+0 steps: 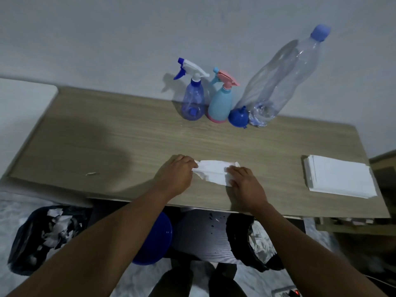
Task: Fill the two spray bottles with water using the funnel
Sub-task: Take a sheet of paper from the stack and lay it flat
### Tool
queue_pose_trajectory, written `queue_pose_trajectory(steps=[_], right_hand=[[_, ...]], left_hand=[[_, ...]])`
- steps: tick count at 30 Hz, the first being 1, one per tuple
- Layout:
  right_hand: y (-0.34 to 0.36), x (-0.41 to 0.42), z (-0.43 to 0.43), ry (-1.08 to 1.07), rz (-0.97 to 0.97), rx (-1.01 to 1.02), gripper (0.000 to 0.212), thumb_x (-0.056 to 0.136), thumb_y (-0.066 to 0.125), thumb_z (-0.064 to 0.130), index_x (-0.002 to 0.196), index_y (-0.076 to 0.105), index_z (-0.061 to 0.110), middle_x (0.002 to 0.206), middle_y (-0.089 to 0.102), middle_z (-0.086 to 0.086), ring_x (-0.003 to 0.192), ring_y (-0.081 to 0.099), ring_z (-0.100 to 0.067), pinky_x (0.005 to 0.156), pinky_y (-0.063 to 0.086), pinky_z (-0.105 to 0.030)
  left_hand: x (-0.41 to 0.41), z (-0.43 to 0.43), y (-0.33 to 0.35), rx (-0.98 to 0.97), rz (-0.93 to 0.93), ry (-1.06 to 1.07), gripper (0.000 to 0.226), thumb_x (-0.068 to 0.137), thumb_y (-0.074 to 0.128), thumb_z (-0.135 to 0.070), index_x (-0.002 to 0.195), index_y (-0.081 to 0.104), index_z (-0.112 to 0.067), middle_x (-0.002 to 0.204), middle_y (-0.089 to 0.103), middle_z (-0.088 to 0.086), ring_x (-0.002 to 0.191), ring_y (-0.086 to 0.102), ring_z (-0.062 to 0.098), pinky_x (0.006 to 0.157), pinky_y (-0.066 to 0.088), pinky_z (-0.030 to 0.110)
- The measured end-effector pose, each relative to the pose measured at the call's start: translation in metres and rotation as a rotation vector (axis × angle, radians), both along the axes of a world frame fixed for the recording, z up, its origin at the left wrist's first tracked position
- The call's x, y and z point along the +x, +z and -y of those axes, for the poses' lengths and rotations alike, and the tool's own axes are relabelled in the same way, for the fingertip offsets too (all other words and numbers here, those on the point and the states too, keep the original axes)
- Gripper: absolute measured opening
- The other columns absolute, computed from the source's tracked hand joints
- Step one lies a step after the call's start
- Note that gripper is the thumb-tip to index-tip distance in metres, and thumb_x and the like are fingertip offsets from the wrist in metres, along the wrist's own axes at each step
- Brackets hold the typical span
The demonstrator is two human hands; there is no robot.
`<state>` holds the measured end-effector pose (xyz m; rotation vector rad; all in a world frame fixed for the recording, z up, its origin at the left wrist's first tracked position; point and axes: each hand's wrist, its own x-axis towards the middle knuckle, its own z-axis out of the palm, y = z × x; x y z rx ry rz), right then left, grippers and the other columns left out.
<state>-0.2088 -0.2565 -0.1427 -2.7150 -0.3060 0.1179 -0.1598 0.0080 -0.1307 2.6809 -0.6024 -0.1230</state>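
A wood-grain tabletop (107, 136) meets a pale wall (107, 39) (smooth, matte). At lower centre the left hand (175, 172) pinches a crumpled white tissue (214, 171); the right hand (244, 185) presses it, fingers flat.

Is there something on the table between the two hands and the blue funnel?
Nothing visible does. The left hand pinches and the right hand presses a tissue near the front edge; only bare table lies between it and the funnel beside the water bottle.
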Motion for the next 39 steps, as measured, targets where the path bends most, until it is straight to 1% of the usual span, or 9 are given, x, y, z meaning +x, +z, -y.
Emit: queue_pose_trajectory(steps=[4, 8, 12, 16, 22, 26, 31, 35, 39], right_hand=[[0.009, -0.012, 0.005, 0.006, -0.038, 0.026, 0.047, 0.074, 0.063, 0.021, 0.121, 0.067, 0.014, 0.116, 0.066, -0.005, 0.108, 0.055, -0.029, 0.082, 0.048, -0.032], [0.013, -0.026, 0.031, -0.145, -0.109, 0.208, 0.035, 0.087, 0.052, 0.024, 0.119, 0.064, 0.019, 0.108, 0.065, -0.008, 0.1, 0.059, -0.027, 0.076, 0.044, -0.032], [0.03, -0.058, 0.069, -0.288, -0.037, 0.463, 0.017, 0.091, 0.054, 0.004, 0.099, 0.05, 0.019, 0.087, 0.062, -0.002, 0.074, 0.056, -0.013, 0.063, 0.041, -0.025], [0.037, -0.107, 0.118, -0.47, 0.025, 0.635, 0.017, 0.094, 0.056, 0.004, 0.085, 0.045, 0.014, 0.071, 0.051, -0.001, 0.059, 0.042, -0.006, 0.056, 0.035, -0.022], [-0.007, -0.201, 0.193, -0.71, -0.162, 0.654, 0.018, 0.089, 0.072, 0.015, 0.075, 0.061, 0.011, 0.066, 0.064, -0.005, 0.056, 0.054, -0.007, 0.055, 0.042, -0.02], [-0.05, -0.254, 0.22, -0.725, -0.35, 0.576, 0.008, 0.084, 0.077, 0.012, 0.09, 0.071, 0.009, 0.082, 0.071, -0.004, 0.073, 0.066, 0.003, 0.068, 0.054, -0.026], [-0.067, -0.262, 0.225, -0.713, -0.456, 0.56, 0.037, 0.087, 0.069, 0.002, 0.123, 0.062, 0.005, 0.109, 0.063, -0.01, 0.09, 0.062, -0.014, 0.09, 0.052, -0.031], [-0.077, -0.247, 0.235, -0.662, -0.501, 0.489, 0.046, 0.092, 0.065, 0.005, 0.137, 0.055, 0.007, 0.151, 0.04, -0.01, 0.129, 0.049, -0.021, 0.088, 0.031, -0.003], [-0.09, -0.235, 0.251, -0.673, -0.557, 0.462, 0.046, 0.094, 0.061, 0.002, 0.139, 0.052, 0.002, 0.156, 0.031, -0.013, 0.124, 0.053, -0.034, 0.083, 0.031, 0.001]], left_hand=[[-0.022, 0.011, 0.004, -0.017, -0.079, 0.103, 0.031, 0.081, 0.059, -0.005, 0.103, 0.068, -0.025, 0.1, 0.07, -0.002, 0.092, 0.061, 0.023, 0.083, 0.051, 0.037], [-0.05, 0.032, 0.011, -0.095, -0.145, 0.234, 0.017, 0.084, 0.058, -0.017, 0.09, 0.053, -0.033, 0.085, 0.064, -0.005, 0.071, 0.06, 0.019, 0.066, 0.053, 0.038], [-0.086, 0.081, 0.027, -0.281, -0.172, 0.298, 0.013, 0.086, 0.062, -0.009, 0.086, 0.063, -0.022, 0.078, 0.064, -0.005, 0.062, 0.053, 0.003, 0.058, 0.037, 0.014], [-0.131, 0.142, 0.03, -0.476, -0.279, 0.38, 0.02, 0.084, 0.063, -0.004, 0.081, 0.069, -0.022, 0.08, 0.066, -0.015, 0.077, 0.06, -0.008, 0.067, 0.039, 0.001], [-0.206, 0.216, -0.013, -0.459, -0.544, 0.446, 0.023, 0.078, 0.066, -0.001, 0.091, 0.076, -0.018, 0.091, 0.07, -0.009, 0.087, 0.065, 0.006, 0.083, 0.05, 0.018], [-0.247, 0.256, -0.052, -0.37, -0.691, 0.584, 0.017, 0.074, 0.073, -0.002, 0.079, 0.076, -0.018, 0.081, 0.074, 0.0, 0.074, 0.066, 0.012, 0.073, 0.051, 0.017], [-0.26, 0.306, -0.085, -0.4, -0.91, 0.65, 0.034, 0.083, 0.067, -0.003, 0.115, 0.073, -0.015, 0.11, 0.072, 0.005, 0.094, 0.069, 0.019, 0.082, 0.054, 0.023], [-0.249, 0.332, -0.099, -0.432, -1.139, 0.519, 0.042, 0.09, 0.065, -0.013, 0.131, 0.06, -0.02, 0.117, 0.066, 0.007, 0.083, 0.065, 0.019, 0.053, 0.05, 0.018], [-0.243, 0.336, -0.114, -0.337, -1.171, 0.455, 0.055, 0.089, 0.068, -0.021, 0.141, 0.05, -0.021, 0.131, 0.055, 0.004, 0.11, 0.062, 0.023, 0.08, 0.055, 0.028]])
